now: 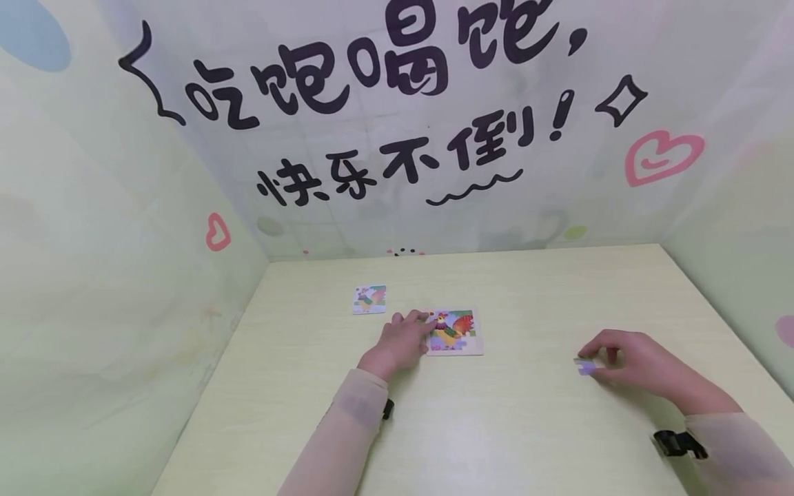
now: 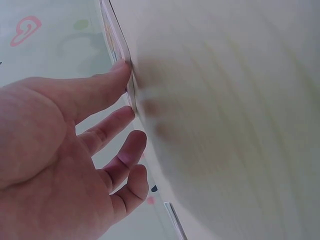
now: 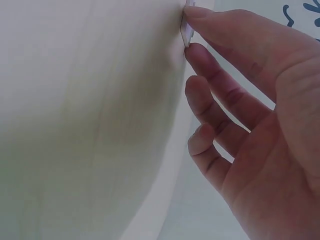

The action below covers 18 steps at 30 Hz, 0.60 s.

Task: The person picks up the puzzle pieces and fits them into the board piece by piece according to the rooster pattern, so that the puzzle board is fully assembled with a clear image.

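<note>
In the head view, my left hand is at the left side of a small jigsaw puzzle board with a colourful rooster picture. The left wrist view shows the thumb and forefinger touching the board's edge, while the other fingers are loosely bent beside it. Off to the right, my right hand pinches a small purple and white puzzle piece between thumb and forefinger. Seen edge-on in the right wrist view, that piece is close over the table, and the remaining fingers curve below the forefinger.
A square card with a paler rooster picture lies behind and left of the board. The light wooden table meets a printed fabric backdrop with black lettering at its back edge. Fabric walls flank both sides.
</note>
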Each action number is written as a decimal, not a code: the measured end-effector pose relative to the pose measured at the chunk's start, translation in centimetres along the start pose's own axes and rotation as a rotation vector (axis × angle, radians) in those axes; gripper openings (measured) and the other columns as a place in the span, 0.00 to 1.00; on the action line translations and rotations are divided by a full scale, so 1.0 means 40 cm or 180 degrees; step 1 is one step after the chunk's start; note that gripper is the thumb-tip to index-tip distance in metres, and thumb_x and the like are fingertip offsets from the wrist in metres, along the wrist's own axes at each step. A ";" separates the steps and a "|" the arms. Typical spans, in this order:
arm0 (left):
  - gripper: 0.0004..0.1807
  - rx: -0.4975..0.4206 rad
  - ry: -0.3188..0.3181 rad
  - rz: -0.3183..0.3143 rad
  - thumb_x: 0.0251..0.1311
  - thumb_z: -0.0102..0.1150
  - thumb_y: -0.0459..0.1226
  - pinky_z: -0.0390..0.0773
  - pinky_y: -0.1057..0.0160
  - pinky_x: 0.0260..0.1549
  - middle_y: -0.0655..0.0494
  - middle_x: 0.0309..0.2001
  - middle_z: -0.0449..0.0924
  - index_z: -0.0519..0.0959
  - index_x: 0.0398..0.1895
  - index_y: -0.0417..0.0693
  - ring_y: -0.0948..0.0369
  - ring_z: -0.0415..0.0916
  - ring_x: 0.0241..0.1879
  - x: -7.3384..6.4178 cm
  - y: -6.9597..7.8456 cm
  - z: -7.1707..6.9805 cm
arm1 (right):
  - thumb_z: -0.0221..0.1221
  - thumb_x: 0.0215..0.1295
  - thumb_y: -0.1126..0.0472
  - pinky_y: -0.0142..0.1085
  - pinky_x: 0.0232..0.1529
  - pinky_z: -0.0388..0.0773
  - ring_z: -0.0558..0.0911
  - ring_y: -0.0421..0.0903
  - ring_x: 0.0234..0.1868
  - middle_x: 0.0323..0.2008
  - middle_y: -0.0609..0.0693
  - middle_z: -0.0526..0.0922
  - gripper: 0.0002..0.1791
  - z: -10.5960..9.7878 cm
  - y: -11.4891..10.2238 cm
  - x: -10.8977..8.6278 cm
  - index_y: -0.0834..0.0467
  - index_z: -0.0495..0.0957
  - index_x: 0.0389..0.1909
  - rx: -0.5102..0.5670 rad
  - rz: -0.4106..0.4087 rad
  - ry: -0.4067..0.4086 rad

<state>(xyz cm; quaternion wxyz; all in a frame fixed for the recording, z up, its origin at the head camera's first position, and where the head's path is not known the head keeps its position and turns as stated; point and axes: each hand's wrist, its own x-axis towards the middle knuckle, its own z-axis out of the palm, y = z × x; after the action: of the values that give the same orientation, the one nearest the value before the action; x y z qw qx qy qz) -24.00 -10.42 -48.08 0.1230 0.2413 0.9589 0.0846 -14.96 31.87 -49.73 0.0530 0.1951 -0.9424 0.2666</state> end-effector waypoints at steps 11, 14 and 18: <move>0.32 -0.0084 0.0016 0.0020 0.72 0.61 0.41 0.70 0.47 0.61 0.59 0.79 0.61 0.67 0.78 0.61 0.50 0.64 0.63 0.000 -0.009 0.003 | 0.80 0.43 0.65 0.29 0.26 0.65 0.68 0.29 0.28 0.29 0.35 0.80 0.19 0.008 0.001 0.010 0.51 0.88 0.38 -0.0071 -0.0052 0.0053; 0.32 -0.0056 0.0026 0.0025 0.72 0.61 0.41 0.70 0.47 0.61 0.59 0.79 0.61 0.67 0.78 0.62 0.50 0.64 0.64 0.001 -0.009 0.003 | 0.80 0.44 0.64 0.29 0.25 0.65 0.67 0.29 0.27 0.27 0.34 0.78 0.18 0.007 -0.001 0.011 0.51 0.87 0.37 -0.0115 -0.0052 0.0078; 0.32 -0.0055 0.0016 0.0020 0.72 0.61 0.41 0.70 0.48 0.61 0.59 0.79 0.61 0.67 0.78 0.62 0.51 0.64 0.63 0.001 -0.009 0.003 | 0.80 0.44 0.64 0.29 0.24 0.65 0.67 0.29 0.26 0.26 0.33 0.76 0.17 0.006 -0.002 0.011 0.51 0.87 0.37 -0.0173 -0.0052 0.0119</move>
<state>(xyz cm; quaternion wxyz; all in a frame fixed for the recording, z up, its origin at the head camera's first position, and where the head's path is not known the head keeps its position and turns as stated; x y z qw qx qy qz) -24.15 -10.69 -48.27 0.1223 0.2430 0.9577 0.0939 -15.32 31.52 -49.78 0.0781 0.1962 -0.9465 0.2441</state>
